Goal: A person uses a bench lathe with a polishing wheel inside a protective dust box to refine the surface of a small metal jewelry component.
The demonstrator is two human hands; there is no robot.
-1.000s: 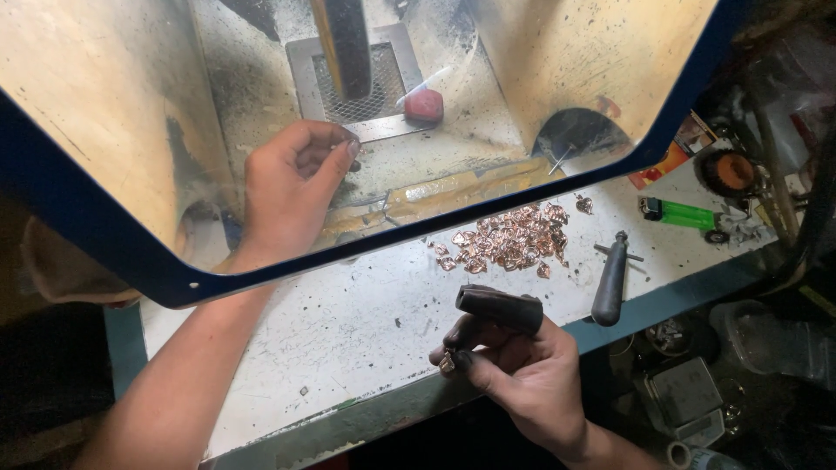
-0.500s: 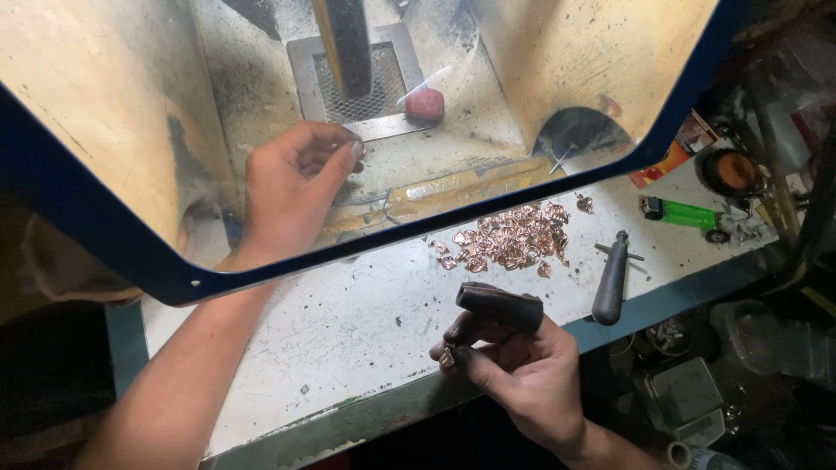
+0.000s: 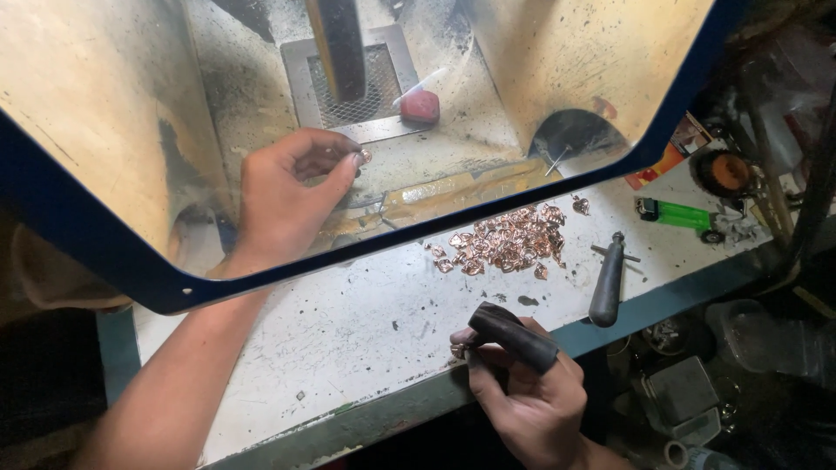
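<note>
My left hand [image 3: 286, 193] reaches under a blue-rimmed clear shield [image 3: 131, 270] and pinches a small copper-coloured piece [image 3: 366, 157] between thumb and fingers, near a metal mesh grate [image 3: 383, 78]. My right hand [image 3: 522, 392] is at the bench's front edge, fingers closed on a small dark metal piece [image 3: 460, 350], with a black rubber sleeve [image 3: 514, 335] over one finger. A heap of copper-coloured pieces [image 3: 509, 242] lies on the white bench between the two hands.
A black-handled tool [image 3: 608, 280] lies right of the heap. A green lighter [image 3: 672, 213] and an orange-centred reel [image 3: 724, 172] sit at the far right. A red lump [image 3: 420, 106] rests beside the grate. Boxes and clutter [image 3: 688, 392] lie below the bench edge.
</note>
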